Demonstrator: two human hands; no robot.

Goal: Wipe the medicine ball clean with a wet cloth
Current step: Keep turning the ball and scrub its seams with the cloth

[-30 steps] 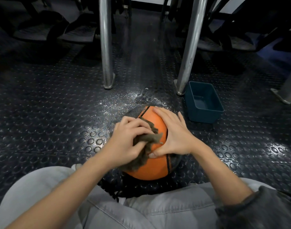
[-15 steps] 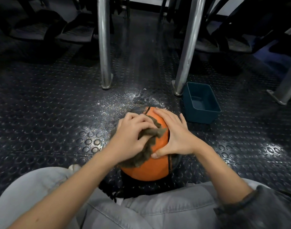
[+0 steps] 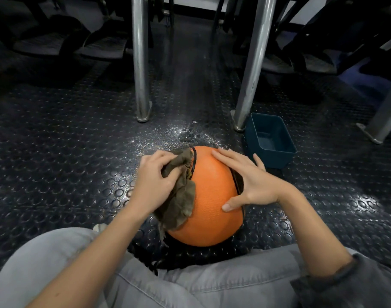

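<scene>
Ball: the orange, pebbled rubber medicine ball with black seams (image 3: 212, 196) sits on the dark studded rubber floor (image 3: 56, 152), just in front of the person's grey-trousered knees.
Cloth: the crumpled olive-brown wet cloth (image 3: 179, 203) now lies on the ball's left side, its top bunched at the left seam and its lower half draped down the panel; a second ago it sat over the middle of the ball, touching the other hand.
Left hand: the left hand (image 3: 154, 176) has slid leftwards with the cloth; its fingers (image 3: 167, 174) are curled tight round the bunched fabric.
Right hand: the right hand (image 3: 254, 183) stays on the ball's right side; its fingers (image 3: 225, 156) are straight and spread along the right seam, thumb pressed on the orange panel, bracing and gripping nothing.
Meaning: a wide orange panel is now uncovered between the hands, so the middle strip looks wiped and the stroke is working the left flank; the underside probably remains.
Nearby: a dark teal rectangular plastic tub (image 3: 279, 161) stands just beyond the right hand; a glittering wet patch (image 3: 179, 136) marks the floor past the ball.
</scene>
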